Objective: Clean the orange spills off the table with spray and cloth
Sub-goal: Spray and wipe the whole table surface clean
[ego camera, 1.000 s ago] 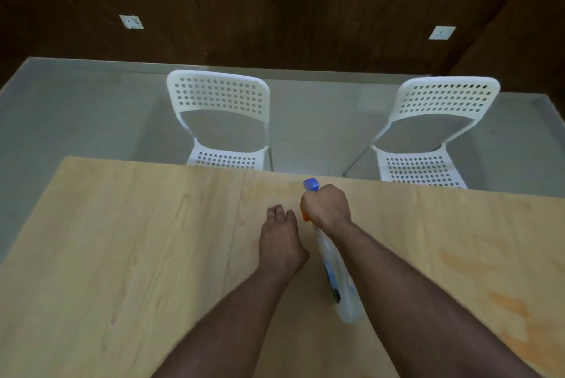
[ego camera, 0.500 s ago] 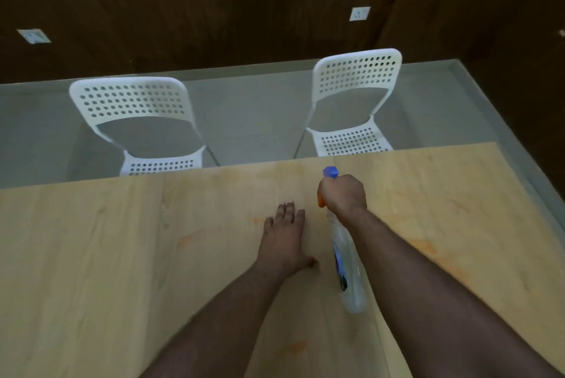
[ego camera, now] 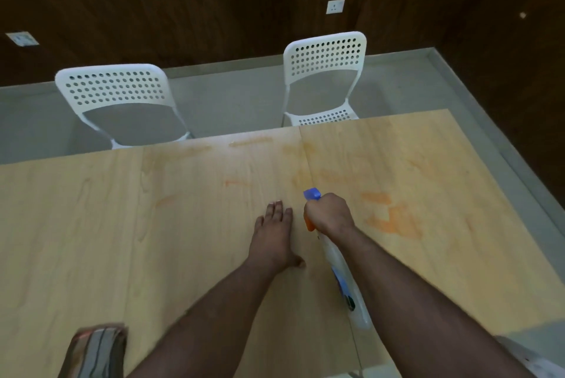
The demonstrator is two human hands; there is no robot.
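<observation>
Your left hand (ego camera: 273, 234) lies flat, palm down, fingers straight and close together pointing away from you, the thumb splayed out toward your right side. Your right hand (ego camera: 328, 214) sits just beside it, fist curled tight with the knuckles up, gripping the neck of the spray bottle (ego camera: 342, 273). Both bare forearms reach forward from the lower edge, converging toward the hands.
</observation>
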